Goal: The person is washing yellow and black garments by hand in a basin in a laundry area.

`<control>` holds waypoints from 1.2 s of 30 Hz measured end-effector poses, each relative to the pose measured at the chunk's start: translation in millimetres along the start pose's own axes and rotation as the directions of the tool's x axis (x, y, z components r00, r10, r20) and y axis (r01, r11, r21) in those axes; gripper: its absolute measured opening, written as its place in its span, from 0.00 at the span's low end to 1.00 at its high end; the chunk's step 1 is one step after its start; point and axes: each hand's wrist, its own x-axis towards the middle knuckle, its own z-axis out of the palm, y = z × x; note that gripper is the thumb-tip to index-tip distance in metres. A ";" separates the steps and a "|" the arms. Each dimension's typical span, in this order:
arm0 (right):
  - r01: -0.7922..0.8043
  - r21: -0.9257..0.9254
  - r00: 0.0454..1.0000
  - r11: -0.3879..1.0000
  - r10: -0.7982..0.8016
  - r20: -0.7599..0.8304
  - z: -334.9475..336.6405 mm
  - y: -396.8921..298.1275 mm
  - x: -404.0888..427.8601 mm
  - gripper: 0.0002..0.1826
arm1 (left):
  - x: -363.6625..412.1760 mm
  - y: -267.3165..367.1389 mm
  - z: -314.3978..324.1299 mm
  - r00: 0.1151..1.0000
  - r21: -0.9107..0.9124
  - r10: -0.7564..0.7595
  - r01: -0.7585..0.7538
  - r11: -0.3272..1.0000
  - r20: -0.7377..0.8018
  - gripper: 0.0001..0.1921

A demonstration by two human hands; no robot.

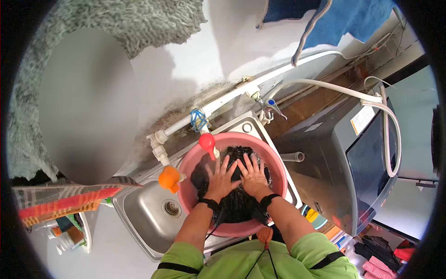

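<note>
A round pink plastic basin sits on the stainless steel sink. Inside it, a wet black cloth or garment lies in a little water. My left hand rests palm down on the black cloth, its fingers spread toward the far side. Beside it, my right hand lies flat on the same cloth, fingers apart. The two thumbs nearly meet, and neither hand grips anything. Just above the left fingertips hangs the tap with a red handle. How deep the water is cannot be seen.
Left of the basin are a tap with an orange handle and the steel sink bowl. A grey washing machine with a white hose stands at right. Blue cloth hangs above; clothes lie at lower right.
</note>
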 end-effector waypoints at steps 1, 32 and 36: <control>0.005 0.012 1.000 1.000 -0.005 -0.028 1.7 1.6 0.6 0.36 | -1.3 1.2 -2.1 1.000 0.001 -0.002 0.002 1.000 -0.002 0.41; -0.348 0.579 0.903 0.737 0.430 -0.006 -16.4 7.9 -35.3 0.37 | 4.5 1.1 -32.5 0.991 -0.137 -0.130 0.127 0.982 -0.014 0.33; -0.289 0.694 0.933 0.660 0.357 0.049 -27.4 19.4 -47.3 0.32 | -2.0 -22.4 -24.0 0.957 -0.349 -0.280 0.236 0.907 -0.079 0.22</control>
